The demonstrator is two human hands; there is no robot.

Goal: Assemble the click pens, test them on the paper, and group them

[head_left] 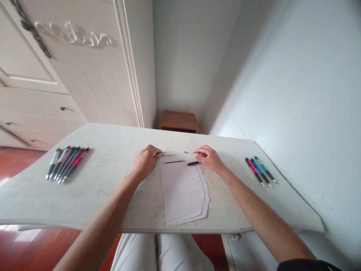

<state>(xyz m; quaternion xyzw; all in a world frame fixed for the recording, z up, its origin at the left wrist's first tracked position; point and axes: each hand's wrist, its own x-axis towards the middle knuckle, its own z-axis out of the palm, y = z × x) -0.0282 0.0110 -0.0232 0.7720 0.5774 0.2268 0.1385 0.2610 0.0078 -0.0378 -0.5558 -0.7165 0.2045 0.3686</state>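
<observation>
My left hand (146,162) is closed, fingertips pinching a slim pen part (160,153) with a dark end at the top left of the paper. A pale blurred stretch continues from it to the right. My right hand (208,157) is closed in a pinch by the paper's top right corner; whatever lies between its fingertips is too small to make out. Between the hands, a thin dark pen refill (174,162) and a short black pen grip (193,163) rest on the lined paper (183,192). A tiny grey piece (186,152) lies just above them.
Several capless click pens (67,163) lie side by side on the left of the white table (113,203). Three more pens, pink (254,172), blue (261,172) and green (265,169), lie at the right. A wall borders the table's right side; a white wardrobe stands behind left.
</observation>
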